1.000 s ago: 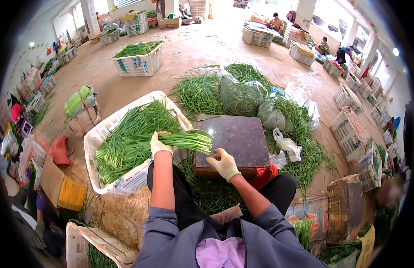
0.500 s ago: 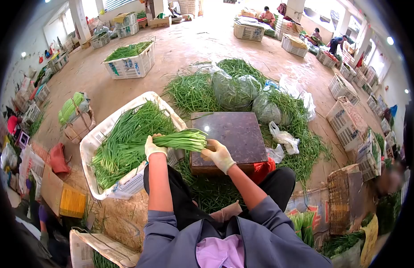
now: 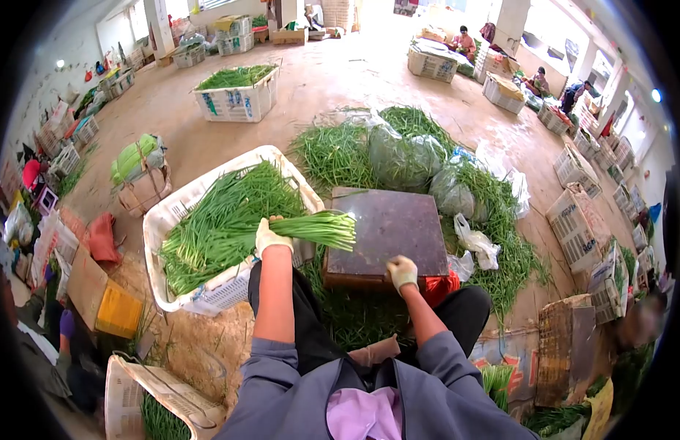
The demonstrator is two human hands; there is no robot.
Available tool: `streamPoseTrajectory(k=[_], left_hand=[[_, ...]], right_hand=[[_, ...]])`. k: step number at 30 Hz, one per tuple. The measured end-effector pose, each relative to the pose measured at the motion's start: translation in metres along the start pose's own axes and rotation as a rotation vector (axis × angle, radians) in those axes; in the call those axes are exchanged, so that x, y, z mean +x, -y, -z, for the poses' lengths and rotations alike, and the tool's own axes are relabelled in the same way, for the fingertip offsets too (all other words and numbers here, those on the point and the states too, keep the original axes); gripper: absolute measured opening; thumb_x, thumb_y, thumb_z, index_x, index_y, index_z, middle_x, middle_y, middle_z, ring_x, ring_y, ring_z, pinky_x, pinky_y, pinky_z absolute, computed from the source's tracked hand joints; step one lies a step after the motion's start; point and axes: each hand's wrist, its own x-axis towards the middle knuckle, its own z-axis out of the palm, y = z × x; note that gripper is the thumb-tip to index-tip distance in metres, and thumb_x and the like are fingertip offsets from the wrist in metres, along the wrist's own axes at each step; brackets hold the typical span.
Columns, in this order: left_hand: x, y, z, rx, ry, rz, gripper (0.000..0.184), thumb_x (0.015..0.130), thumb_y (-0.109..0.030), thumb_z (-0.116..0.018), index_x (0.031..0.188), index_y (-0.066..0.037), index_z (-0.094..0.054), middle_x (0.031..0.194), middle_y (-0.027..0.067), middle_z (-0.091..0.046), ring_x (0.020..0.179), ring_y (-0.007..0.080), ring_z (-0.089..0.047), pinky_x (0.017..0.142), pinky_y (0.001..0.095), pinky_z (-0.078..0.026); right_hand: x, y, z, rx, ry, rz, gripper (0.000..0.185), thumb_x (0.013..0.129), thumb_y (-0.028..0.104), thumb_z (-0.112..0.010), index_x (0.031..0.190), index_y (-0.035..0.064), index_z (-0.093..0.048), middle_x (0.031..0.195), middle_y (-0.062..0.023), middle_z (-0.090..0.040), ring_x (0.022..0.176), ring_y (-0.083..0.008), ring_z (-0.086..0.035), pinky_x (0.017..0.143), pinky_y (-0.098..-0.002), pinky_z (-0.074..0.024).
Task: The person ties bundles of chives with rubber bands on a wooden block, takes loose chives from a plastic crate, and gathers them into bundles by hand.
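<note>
My gloved left hand is wrapped around a bunch of chives, long green stalks with pale cut ends pointing right. It holds them over the near right side of a white plastic crate heaped with more loose chives. At the front right edge of a low dark table, my gloved right hand is closed with curled fingers. Whatever it may hold is hidden. Red material hangs beside that hand, under the table's corner.
Piles of loose greens and filled plastic bags lie behind and right of the table. Another crate of greens stands farther back. A crate sits at my lower left. Several people work at the edges of the room.
My right hand has left the cut ends of the bunch and moved right and down to the table's front edge. My left hand still holds the chives. The view has shifted slightly.
</note>
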Motion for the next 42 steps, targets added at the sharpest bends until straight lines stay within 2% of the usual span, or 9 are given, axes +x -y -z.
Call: streamPoseTrajectory(k=[4, 8, 10, 25, 33, 34, 36, 38, 42], left_hand=[[-0.012, -0.003, -0.006, -0.010, -0.054, -0.011, 0.019, 0.102, -0.027, -0.051, 0.093, -0.010, -0.054, 0.083, 0.0040, -0.058, 0.077, 0.0232, -0.057, 0.077, 0.0431, -0.051], [-0.004, -0.003, -0.002, 0.044, 0.021, 0.049, 0.022, 0.102, -0.028, -0.050, 0.092, -0.009, -0.054, 0.083, 0.0033, -0.059, 0.077, 0.0228, -0.057, 0.077, 0.0430, -0.051], [-0.009, -0.004, -0.003, 0.082, 0.053, 0.042, 0.023, 0.102, -0.028, -0.050, 0.089, -0.009, -0.055, 0.082, 0.0032, -0.059, 0.076, 0.0228, -0.057, 0.079, 0.0436, -0.050], [-0.028, -0.008, -0.005, 0.071, 0.334, 0.144, 0.021, 0.099, -0.020, -0.053, 0.083, -0.008, -0.056, 0.074, 0.0041, -0.057, 0.071, 0.0225, -0.055, 0.085, 0.0420, -0.050], [-0.021, -0.025, -0.002, 0.027, 0.354, 0.066, 0.017, 0.098, -0.022, -0.055, 0.088, -0.009, -0.060, 0.073, 0.0016, -0.058, 0.071, 0.0207, -0.057, 0.087, 0.0414, -0.048], [-0.024, -0.028, -0.003, 0.030, 0.354, 0.067, 0.017, 0.098, -0.022, -0.055, 0.088, -0.009, -0.060, 0.073, 0.0016, -0.058, 0.071, 0.0207, -0.057, 0.087, 0.0414, -0.048], [-0.028, -0.029, -0.006, 0.015, 0.443, 0.019, 0.013, 0.097, -0.020, -0.056, 0.092, -0.008, -0.060, 0.075, 0.0015, -0.057, 0.072, 0.0217, -0.057, 0.087, 0.0424, -0.048], [-0.035, -0.028, -0.011, 0.007, 0.469, 0.008, 0.012, 0.096, -0.019, -0.057, 0.094, -0.008, -0.061, 0.076, 0.0025, -0.058, 0.074, 0.0216, -0.057, 0.087, 0.0419, -0.047], [-0.045, -0.024, -0.013, -0.054, 0.696, 0.011, 0.012, 0.095, -0.016, -0.057, 0.102, -0.007, -0.061, 0.083, 0.0047, -0.059, 0.080, 0.0233, -0.056, 0.089, 0.0409, -0.046]], right_hand=[[-0.014, -0.017, 0.000, -0.666, 0.830, -0.025, 0.051, 0.077, 0.039, -0.072, 0.112, 0.0019, -0.070, 0.123, -0.0194, -0.066, 0.115, -0.0299, -0.062, 0.094, -0.0400, -0.0507], [-0.036, 0.086, 0.018, 0.288, 0.342, -0.152, 0.026, 0.083, 0.017, -0.070, 0.102, -0.0005, -0.071, 0.089, -0.0162, -0.073, 0.078, -0.0220, -0.071, 0.071, -0.0337, -0.0559], [-0.024, 0.102, 0.013, 0.314, -0.107, 0.271, 0.016, 0.084, 0.009, -0.069, 0.098, 0.0016, -0.072, 0.079, -0.0114, -0.072, 0.066, -0.0150, -0.067, 0.063, -0.0285, -0.0532], [-0.010, 0.189, 0.053, 0.178, -0.040, 0.828, 0.018, 0.081, 0.010, -0.075, 0.099, 0.0070, -0.072, 0.088, -0.0070, -0.066, 0.076, -0.0222, -0.065, 0.070, -0.0314, -0.0526], [-0.011, 0.116, 0.083, 1.514, -0.116, -0.033, 0.012, 0.088, 0.005, -0.066, 0.099, 0.0007, -0.069, 0.080, -0.0101, -0.069, 0.072, -0.0164, -0.062, 0.063, -0.0294, -0.0502], [-0.009, 0.086, 0.076, 1.515, -0.118, -0.034, 0.012, 0.088, 0.005, -0.066, 0.099, 0.0007, -0.069, 0.080, -0.0101, -0.069, 0.072, -0.0164, -0.062, 0.063, -0.0294, -0.0502], [-0.013, 0.049, 0.066, 0.214, -0.036, 0.219, 0.017, 0.083, 0.012, -0.070, 0.095, 0.0016, -0.071, 0.088, -0.0152, -0.072, 0.082, -0.0247, -0.068, 0.075, -0.0354, -0.0545], [-0.026, 0.045, 0.070, -0.565, 0.773, 0.153, 0.025, 0.079, 0.019, -0.074, 0.098, 0.0030, -0.073, 0.096, -0.0163, -0.072, 0.094, -0.0288, -0.069, 0.087, -0.0360, -0.0534], [-0.057, 0.126, 0.068, 0.263, 0.310, 0.236, 0.021, 0.085, 0.018, -0.070, 0.101, 0.0038, -0.072, 0.095, -0.0160, -0.072, 0.090, -0.0307, -0.070, 0.081, -0.0353, -0.0544]])
